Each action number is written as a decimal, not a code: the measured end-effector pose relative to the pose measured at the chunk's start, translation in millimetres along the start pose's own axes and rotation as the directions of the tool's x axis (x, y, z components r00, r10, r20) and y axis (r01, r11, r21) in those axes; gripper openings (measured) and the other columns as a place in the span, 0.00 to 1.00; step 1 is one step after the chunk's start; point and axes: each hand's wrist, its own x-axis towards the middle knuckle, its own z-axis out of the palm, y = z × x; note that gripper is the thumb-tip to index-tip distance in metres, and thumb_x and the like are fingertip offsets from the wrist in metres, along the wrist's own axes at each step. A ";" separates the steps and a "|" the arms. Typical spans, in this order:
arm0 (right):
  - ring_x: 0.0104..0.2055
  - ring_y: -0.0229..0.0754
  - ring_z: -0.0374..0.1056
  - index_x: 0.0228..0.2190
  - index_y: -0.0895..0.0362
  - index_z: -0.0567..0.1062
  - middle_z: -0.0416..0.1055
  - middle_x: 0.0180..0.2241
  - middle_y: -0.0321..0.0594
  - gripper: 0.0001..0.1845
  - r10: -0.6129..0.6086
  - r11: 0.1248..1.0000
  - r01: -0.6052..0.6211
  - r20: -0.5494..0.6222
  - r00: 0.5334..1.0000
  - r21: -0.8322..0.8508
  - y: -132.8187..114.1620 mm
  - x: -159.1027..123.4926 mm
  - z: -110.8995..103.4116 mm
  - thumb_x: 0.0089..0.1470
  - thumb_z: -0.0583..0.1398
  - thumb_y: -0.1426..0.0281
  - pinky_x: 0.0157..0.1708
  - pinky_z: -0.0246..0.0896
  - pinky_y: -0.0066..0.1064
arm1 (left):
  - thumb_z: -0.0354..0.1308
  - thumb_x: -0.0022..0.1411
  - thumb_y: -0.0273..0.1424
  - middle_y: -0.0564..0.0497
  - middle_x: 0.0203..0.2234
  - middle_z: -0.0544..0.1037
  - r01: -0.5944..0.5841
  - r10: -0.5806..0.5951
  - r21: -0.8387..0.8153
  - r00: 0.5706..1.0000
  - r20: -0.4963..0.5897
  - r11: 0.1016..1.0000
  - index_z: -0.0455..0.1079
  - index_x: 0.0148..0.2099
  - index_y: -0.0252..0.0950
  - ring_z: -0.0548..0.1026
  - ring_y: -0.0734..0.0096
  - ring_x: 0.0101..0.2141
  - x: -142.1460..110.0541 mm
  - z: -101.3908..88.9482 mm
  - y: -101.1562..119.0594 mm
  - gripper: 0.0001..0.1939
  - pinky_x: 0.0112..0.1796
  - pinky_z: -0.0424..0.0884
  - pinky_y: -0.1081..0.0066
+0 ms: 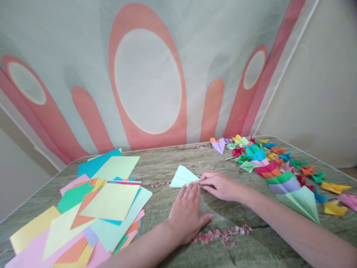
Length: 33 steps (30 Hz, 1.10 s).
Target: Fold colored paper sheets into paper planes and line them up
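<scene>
A pale mint sheet of paper (180, 176), folded to a point at its far end, lies on the table in front of me. My left hand (187, 212) is spread flat, its fingertips resting on the near edge of the paper. At the paper's right corner, the fingers of my right hand (219, 185) are pressed together on the edge, with the thumb below. That corner is partly hidden by the fingers.
Loose coloured sheets (111, 201) are piled at the left of the wood-patterned table (156, 160). Many folded paper shapes (259, 154) cover the right side, with nested paper planes (297, 197) near my right forearm. A printed cloth (147, 82) hangs behind.
</scene>
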 end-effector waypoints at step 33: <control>0.49 0.44 0.62 0.48 0.56 0.71 0.68 0.46 0.47 0.24 -0.053 0.997 0.059 0.136 0.989 -0.040 -2.1 -7.5 -5.2 0.49 0.53 0.82 0.49 0.55 0.35 | 0.36 0.62 0.53 0.41 0.63 0.46 -0.149 0.154 -0.094 0.987 0.044 0.984 0.40 0.65 0.33 0.44 0.60 0.62 -3.7 -7.6 -26.0 0.38 0.59 0.43 0.60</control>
